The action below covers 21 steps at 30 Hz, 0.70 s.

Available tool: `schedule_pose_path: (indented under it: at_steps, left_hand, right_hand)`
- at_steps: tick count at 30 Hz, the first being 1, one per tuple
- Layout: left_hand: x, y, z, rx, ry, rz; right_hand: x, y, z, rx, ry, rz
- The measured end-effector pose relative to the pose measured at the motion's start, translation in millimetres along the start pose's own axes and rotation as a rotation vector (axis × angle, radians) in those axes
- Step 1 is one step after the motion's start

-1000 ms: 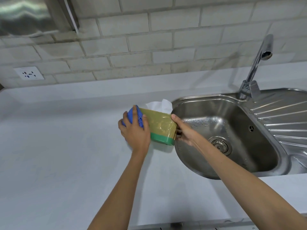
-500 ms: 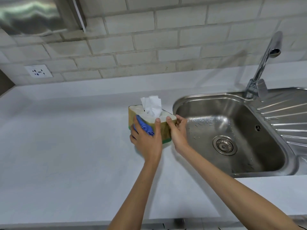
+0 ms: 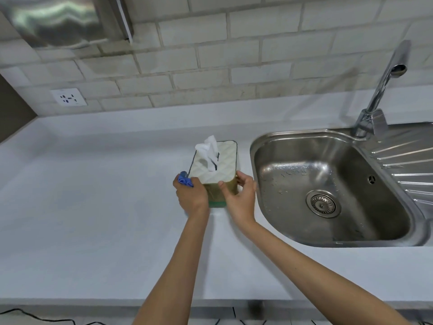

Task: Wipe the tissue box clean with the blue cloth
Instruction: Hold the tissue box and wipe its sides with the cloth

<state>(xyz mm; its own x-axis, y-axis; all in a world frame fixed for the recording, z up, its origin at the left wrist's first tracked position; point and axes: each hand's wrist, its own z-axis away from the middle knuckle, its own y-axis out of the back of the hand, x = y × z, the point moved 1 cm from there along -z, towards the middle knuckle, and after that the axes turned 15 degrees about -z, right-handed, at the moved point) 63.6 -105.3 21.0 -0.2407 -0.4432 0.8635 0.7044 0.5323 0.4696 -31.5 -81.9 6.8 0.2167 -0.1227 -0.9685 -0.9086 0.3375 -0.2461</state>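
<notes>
The tissue box (image 3: 214, 164) stands upright on the white counter, its quilted white top facing up and a white tissue (image 3: 209, 153) sticking out of the slot. Its near end is gold with a green band at the bottom. My left hand (image 3: 191, 195) presses the bunched blue cloth (image 3: 185, 180) against the box's near left corner; most of the cloth is hidden in my fist. My right hand (image 3: 239, 195) grips the box's near right corner, thumb on the gold end face.
A steel sink (image 3: 328, 191) with drain and ribbed drainboard lies just right of the box, its tap (image 3: 384, 90) behind it. A wall socket (image 3: 68, 97) sits on the tiled wall at left. The white counter (image 3: 93, 207) stretches left and toward me.
The box went from lying tilted on its side to standing upright, end toward me. My left hand with the cloth slid to the near left corner; my right hand shifted to the near right corner.
</notes>
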Motion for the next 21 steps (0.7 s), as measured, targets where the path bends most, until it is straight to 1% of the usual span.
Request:
schedule_pose_path:
  at_steps: [4,8,13,15,17,19,21]
  left_hand:
    - [-3.3,8.0,-17.6,0.041,-0.027,-0.046]
    - [4.6,9.5,-34.6,0.047,-0.071,-0.113]
    - [13.4,4.8,-49.5,0.080,-0.141,-0.155]
    - [14.8,5.5,-54.4,0.070,-0.124,-0.087]
    - [13.9,9.2,-58.2,0.030,-0.038,0.058]
    - [8.9,15.1,-59.5,-0.045,0.058,0.219]
    - [1.7,25.0,-53.5,-0.166,0.179,0.375]
  right_hand:
    - [9.5,-2.4,17.0,-0.065,-0.041,-0.006]
    - [18.4,-4.0,29.2,-0.100,-0.093,-0.031]
    - [15.8,-9.7,30.2,-0.146,-0.128,-0.065]
    - [14.1,-11.1,27.0,-0.177,-0.152,-0.082]
    - [11.1,-9.7,23.2,-0.215,-0.178,-0.082]
    - [7.4,-4.8,18.7,-0.239,-0.193,-0.069]
    - [3.6,3.7,14.9,-0.248,-0.187,-0.037]
